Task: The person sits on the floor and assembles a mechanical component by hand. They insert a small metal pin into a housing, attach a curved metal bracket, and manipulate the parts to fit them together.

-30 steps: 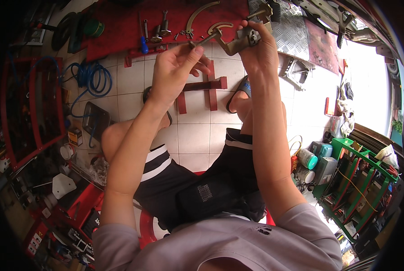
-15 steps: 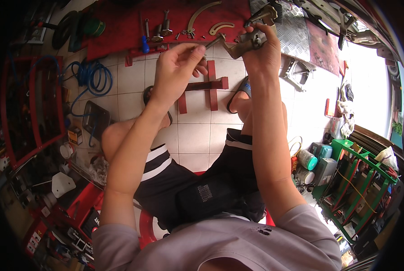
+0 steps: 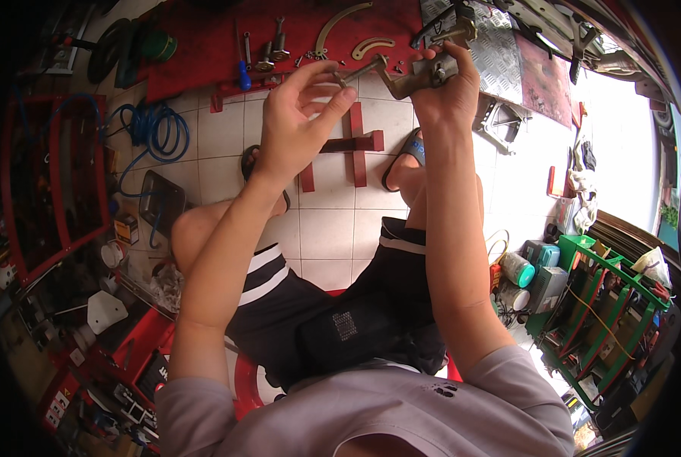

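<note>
My right hand (image 3: 448, 95) is wrapped round a dull brass-coloured metal bracket (image 3: 410, 82), raised over the near edge of the red work surface. From the bracket a bent arm carries a threaded-looking rod (image 3: 363, 71) toward the left. Another metal piece with a round end (image 3: 464, 32) shows just beyond my right fingers; whether it joins the bracket I cannot tell. By the rod's free end is my left hand (image 3: 298, 114), its thumb and fingers apart. The fingertips are close to the rod end; contact is unclear.
On the red work surface (image 3: 203, 65) lie a blue-handled screwdriver (image 3: 245, 76), bolts (image 3: 279, 49), curved slotted plates (image 3: 373, 47) and small fasteners. A red metal stand (image 3: 358, 164) is between my feet. Blue hose (image 3: 153, 133) coils at left; a green rack (image 3: 584, 305) stands right.
My left thumb has come away from the rod and its fingers have spread. The right hand and the bracket have shifted slightly to the right.
</note>
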Demonstrator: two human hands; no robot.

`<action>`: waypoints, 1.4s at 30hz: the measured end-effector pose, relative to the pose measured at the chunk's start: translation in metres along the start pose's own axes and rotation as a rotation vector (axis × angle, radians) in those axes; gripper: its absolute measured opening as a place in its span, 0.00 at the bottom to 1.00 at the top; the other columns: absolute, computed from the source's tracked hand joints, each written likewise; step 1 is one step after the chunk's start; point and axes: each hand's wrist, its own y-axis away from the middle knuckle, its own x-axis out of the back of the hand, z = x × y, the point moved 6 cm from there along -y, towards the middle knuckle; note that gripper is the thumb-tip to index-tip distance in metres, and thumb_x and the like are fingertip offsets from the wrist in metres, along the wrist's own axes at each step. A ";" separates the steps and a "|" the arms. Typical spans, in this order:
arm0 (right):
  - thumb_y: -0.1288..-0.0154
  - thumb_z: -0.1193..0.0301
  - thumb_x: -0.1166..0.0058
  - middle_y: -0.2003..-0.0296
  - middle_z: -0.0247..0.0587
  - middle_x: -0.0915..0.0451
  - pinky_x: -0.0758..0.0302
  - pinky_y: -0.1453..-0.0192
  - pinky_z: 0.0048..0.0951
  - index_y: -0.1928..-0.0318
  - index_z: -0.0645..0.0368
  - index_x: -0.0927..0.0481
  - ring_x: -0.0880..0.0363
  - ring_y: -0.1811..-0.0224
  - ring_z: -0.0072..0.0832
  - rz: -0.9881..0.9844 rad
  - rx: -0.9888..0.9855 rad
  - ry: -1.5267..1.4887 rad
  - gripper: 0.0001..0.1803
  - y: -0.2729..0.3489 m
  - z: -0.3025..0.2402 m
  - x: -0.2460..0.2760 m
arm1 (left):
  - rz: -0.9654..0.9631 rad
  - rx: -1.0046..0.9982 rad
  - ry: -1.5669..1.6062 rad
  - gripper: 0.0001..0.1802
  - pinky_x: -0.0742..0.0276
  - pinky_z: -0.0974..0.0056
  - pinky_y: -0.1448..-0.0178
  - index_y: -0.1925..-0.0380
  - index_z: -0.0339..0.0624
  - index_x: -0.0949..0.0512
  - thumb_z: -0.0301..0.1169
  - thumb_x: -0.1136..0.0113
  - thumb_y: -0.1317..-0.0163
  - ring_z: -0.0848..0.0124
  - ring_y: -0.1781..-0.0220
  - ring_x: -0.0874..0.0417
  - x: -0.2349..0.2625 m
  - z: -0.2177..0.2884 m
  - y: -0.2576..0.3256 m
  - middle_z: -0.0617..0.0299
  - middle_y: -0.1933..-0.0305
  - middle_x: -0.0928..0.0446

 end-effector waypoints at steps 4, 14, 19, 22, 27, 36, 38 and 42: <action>0.46 0.76 0.45 0.75 0.38 0.26 0.24 0.64 0.34 0.69 0.60 0.28 0.26 0.74 0.28 -0.013 -0.009 -0.014 0.06 -0.002 0.000 0.001 | -0.271 0.618 0.433 0.20 0.25 0.70 0.64 0.57 0.36 0.25 0.44 0.46 0.34 0.70 0.62 0.18 -0.004 -0.027 0.012 0.57 0.62 0.20; 0.46 0.75 0.46 0.75 0.38 0.26 0.24 0.62 0.34 0.68 0.60 0.28 0.26 0.74 0.28 0.007 -0.007 -0.015 0.06 -0.001 -0.001 0.002 | -0.321 0.659 0.457 0.17 0.28 0.72 0.61 0.52 0.39 0.26 0.37 0.43 0.36 0.71 0.59 0.19 -0.002 -0.030 0.010 0.60 0.58 0.21; 0.46 0.75 0.46 0.74 0.38 0.26 0.23 0.62 0.35 0.67 0.60 0.28 0.26 0.74 0.28 0.026 -0.001 -0.021 0.06 -0.003 -0.002 0.004 | -0.116 0.363 0.290 0.18 0.29 0.72 0.63 0.53 0.40 0.25 0.41 0.45 0.35 0.72 0.60 0.18 0.002 -0.016 0.004 0.60 0.58 0.21; 0.46 0.75 0.46 0.74 0.38 0.25 0.23 0.63 0.35 0.67 0.60 0.28 0.26 0.74 0.29 0.013 0.010 -0.013 0.06 -0.003 -0.003 0.004 | -0.190 0.541 0.381 0.18 0.29 0.73 0.62 0.52 0.40 0.25 0.39 0.44 0.36 0.71 0.58 0.18 0.003 -0.023 0.006 0.61 0.55 0.22; 0.45 0.75 0.46 0.74 0.38 0.25 0.23 0.63 0.35 0.68 0.60 0.28 0.25 0.74 0.29 0.001 -0.005 -0.010 0.05 -0.002 -0.001 0.003 | 0.009 0.125 0.142 0.19 0.29 0.73 0.62 0.54 0.38 0.25 0.42 0.45 0.36 0.71 0.58 0.18 0.002 -0.009 0.005 0.59 0.57 0.21; 0.45 0.75 0.46 0.74 0.37 0.26 0.24 0.62 0.33 0.68 0.60 0.28 0.26 0.73 0.28 -0.017 -0.001 0.014 0.05 0.001 0.001 0.000 | -0.191 0.544 0.323 0.21 0.26 0.70 0.60 0.48 0.37 0.27 0.31 0.38 0.41 0.71 0.58 0.19 0.003 -0.031 0.007 0.58 0.50 0.24; 0.45 0.75 0.46 0.74 0.37 0.26 0.24 0.61 0.33 0.68 0.60 0.28 0.26 0.73 0.28 -0.005 -0.003 0.010 0.05 0.003 0.001 0.000 | 0.004 0.210 0.139 0.18 0.27 0.70 0.62 0.51 0.37 0.25 0.34 0.39 0.39 0.72 0.58 0.19 0.008 -0.014 0.002 0.60 0.55 0.22; 0.44 0.75 0.47 0.74 0.37 0.26 0.24 0.61 0.33 0.69 0.60 0.28 0.26 0.73 0.28 0.032 0.016 0.032 0.04 0.002 -0.001 0.002 | 0.069 0.147 0.139 0.16 0.28 0.71 0.61 0.54 0.38 0.24 0.32 0.38 0.41 0.74 0.55 0.21 0.011 -0.004 0.000 0.63 0.56 0.21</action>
